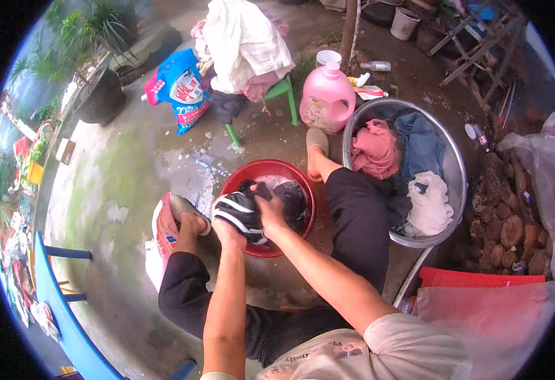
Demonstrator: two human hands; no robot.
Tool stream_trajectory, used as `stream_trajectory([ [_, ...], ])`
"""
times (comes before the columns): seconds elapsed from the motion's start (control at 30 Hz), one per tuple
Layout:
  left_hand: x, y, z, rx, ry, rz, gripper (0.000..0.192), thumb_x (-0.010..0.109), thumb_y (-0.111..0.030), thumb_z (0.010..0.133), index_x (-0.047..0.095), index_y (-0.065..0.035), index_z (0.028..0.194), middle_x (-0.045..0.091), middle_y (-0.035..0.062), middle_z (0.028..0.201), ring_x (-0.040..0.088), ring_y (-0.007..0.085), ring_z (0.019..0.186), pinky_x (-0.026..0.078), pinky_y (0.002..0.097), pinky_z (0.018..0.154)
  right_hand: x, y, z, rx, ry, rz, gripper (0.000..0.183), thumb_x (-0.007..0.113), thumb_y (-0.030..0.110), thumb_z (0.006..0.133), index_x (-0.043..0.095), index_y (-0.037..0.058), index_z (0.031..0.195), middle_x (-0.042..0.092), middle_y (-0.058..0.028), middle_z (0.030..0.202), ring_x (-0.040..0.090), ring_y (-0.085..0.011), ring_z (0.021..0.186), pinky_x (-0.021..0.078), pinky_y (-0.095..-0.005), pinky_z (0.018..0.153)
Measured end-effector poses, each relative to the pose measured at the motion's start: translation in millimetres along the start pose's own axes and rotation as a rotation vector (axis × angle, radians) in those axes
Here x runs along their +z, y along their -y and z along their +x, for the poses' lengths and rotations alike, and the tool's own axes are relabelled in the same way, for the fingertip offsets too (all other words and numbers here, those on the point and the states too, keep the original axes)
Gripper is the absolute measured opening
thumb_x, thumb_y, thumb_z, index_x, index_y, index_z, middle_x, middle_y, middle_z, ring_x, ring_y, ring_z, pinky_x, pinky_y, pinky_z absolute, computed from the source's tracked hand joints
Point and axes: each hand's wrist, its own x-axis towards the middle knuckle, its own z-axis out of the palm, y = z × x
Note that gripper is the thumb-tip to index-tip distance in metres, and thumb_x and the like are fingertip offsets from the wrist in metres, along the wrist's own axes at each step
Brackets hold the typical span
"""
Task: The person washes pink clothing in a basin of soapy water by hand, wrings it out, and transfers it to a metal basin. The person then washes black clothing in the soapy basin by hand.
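Between my feet stands a round red basin [311, 209] with foamy water and dark wet cloth [292, 202] in it. Over its near left part I hold a black garment with white stripes [237, 209]. My left hand [227, 235] grips the striped part from the left and below. On the other side, my right hand [269, 209] clasps a bunched dark portion of the cloth. The fingers of both hands are partly hidden by the fabric.
A metal tub [462, 190] holding wet clothes stands right. Ahead are a pink detergent jug [327, 97], a blue detergent bag [182, 90] and a green stool [290, 97] piled with white and pink laundry [249, 45]. Cut logs [512, 232] lie far right; a blue bench [61, 311] stands left.
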Motion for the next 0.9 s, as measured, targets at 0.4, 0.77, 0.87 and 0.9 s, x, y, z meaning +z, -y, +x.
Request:
stream_trajectory([
  [0.4,-16,6,28,-0.463,-0.291,0.205,0.038,0.041,-0.036,0.095,0.064,-0.0104,0.109,0.068,0.0112,0.104,0.066,0.0277,0.095,0.054,0.0463,0.084,10,42,12,-0.653,0.220,-0.899,0.047,0.072,0.016,0.065,0.060,0.0016,0.109,0.059,-0.0155,0.093,0.059,-0.0345,0.091,0.0481,-0.0401,0.082],
  [0.77,122,-18,36,0.132,0.284,0.403,0.065,0.055,0.000,0.076,0.040,-0.0053,0.138,0.051,0.0106,0.130,0.048,0.0231,0.122,0.035,0.0378,0.106,-2,80,71,0.356,0.409,0.661,0.041,0.040,0.037,0.097,0.060,0.0070,0.116,0.067,-0.0071,0.104,0.066,-0.0193,0.089,0.0546,-0.0371,0.083],
  [0.87,200,-5,12,0.226,0.606,0.591,0.066,0.057,-0.004,0.076,0.040,-0.0067,0.140,0.047,0.0089,0.136,0.040,0.0223,0.130,0.024,0.0403,0.111,-13,152,78,0.091,0.589,0.980,0.041,0.035,0.042,0.097,0.058,0.0134,0.117,0.062,-0.0078,0.115,0.059,-0.0233,0.104,0.0479,-0.0400,0.092],
  [0.9,220,7,5,0.252,0.639,0.661,0.066,0.058,-0.005,0.077,0.041,-0.0075,0.140,0.046,0.0081,0.137,0.038,0.0224,0.132,0.021,0.0415,0.112,-33,176,89,-0.170,0.576,0.882,0.044,0.035,0.048,0.094,0.059,0.0145,0.110,0.063,-0.0091,0.108,0.058,-0.0263,0.102,0.0461,-0.0432,0.093],
])
